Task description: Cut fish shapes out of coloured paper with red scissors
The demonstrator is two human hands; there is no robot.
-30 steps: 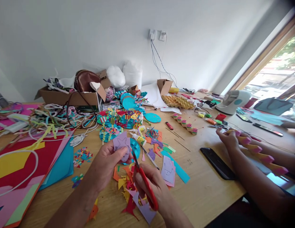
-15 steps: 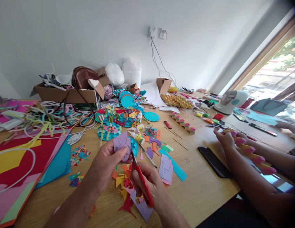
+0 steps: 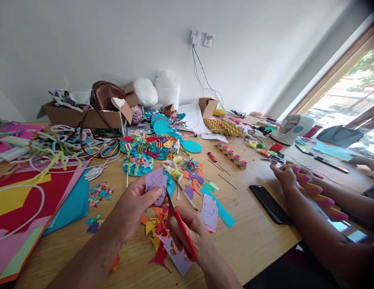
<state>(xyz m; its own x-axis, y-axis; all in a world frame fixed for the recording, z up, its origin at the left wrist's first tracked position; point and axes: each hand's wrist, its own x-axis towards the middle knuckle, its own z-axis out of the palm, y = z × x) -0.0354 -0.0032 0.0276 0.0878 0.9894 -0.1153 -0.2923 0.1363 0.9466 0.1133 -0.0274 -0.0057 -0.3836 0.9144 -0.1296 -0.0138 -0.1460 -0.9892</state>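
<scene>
My left hand (image 3: 131,206) pinches a small purple paper cut-out (image 3: 156,182) above the wooden table (image 3: 259,237). My right hand (image 3: 189,235) grips red-handled scissors (image 3: 181,229), whose blades touch the lower right edge of the purple piece. Under both hands lies a heap of orange, yellow, red and purple paper scraps (image 3: 159,235). A purple paper shape with drawn lines (image 3: 209,212) lies just right of the scissors on a blue strip (image 3: 224,212).
Another person's hands (image 3: 291,176) at the right hold a yellow and pink folded paper chain (image 3: 321,196). A black phone (image 3: 269,202) lies before them. Coloured sheets (image 3: 27,208) cover the left; a cardboard box (image 3: 84,116), glue bottles (image 3: 174,172) and teal discs (image 3: 138,164) sit farther back.
The view has shifted slightly. My hands keep their hold on the purple piece and the scissors, with the blades at the paper's edge. The other person's hands moved a little left.
</scene>
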